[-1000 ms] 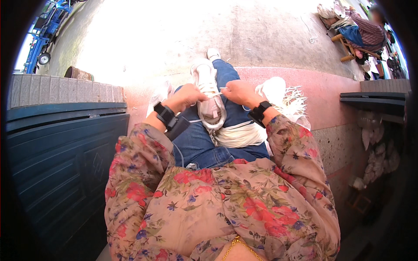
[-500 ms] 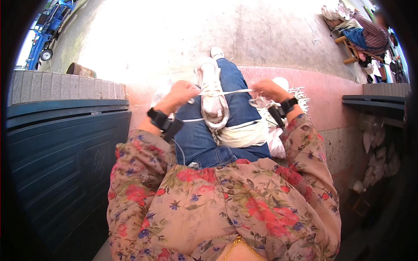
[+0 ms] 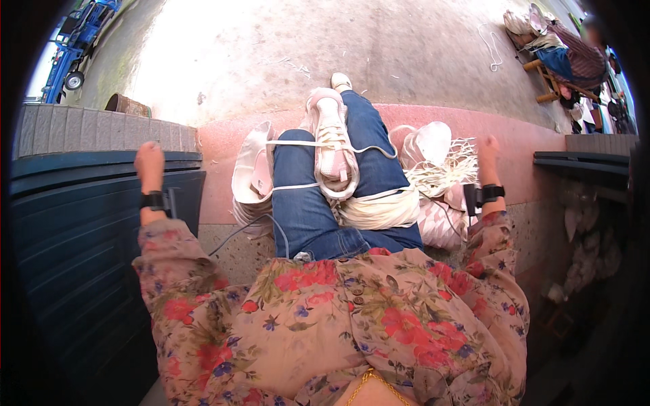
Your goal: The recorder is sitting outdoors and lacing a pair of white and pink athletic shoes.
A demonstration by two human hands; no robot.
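A pink and white lace-up sneaker (image 3: 335, 161) rests between my thighs, its sole end away from me hidden. One white shoelace (image 3: 296, 143) lies across the shoe and both legs, curving loosely on the right. Out to the left, my left hand (image 3: 150, 161) is curled closed beside the dark blue panel, with no lace seen in it. My right hand (image 3: 489, 154), slightly blurred, is held out on the right, looks closed and shows nothing in it. A bundle of white laces (image 3: 380, 208) lies over my right thigh.
Another pale shoe (image 3: 252, 169) stands left of my legs. To the right are a white shoe (image 3: 426, 143), a heap of laces (image 3: 453, 166) and a pink-white shoe (image 3: 439, 223). A person (image 3: 575, 54) sits at the far right; a blue vehicle (image 3: 71, 51) stands far left.
My hands have moved from close above the shoe, where they held the lace stretched between them, out to either side. The lace is let go and lies slack over shoe and legs.
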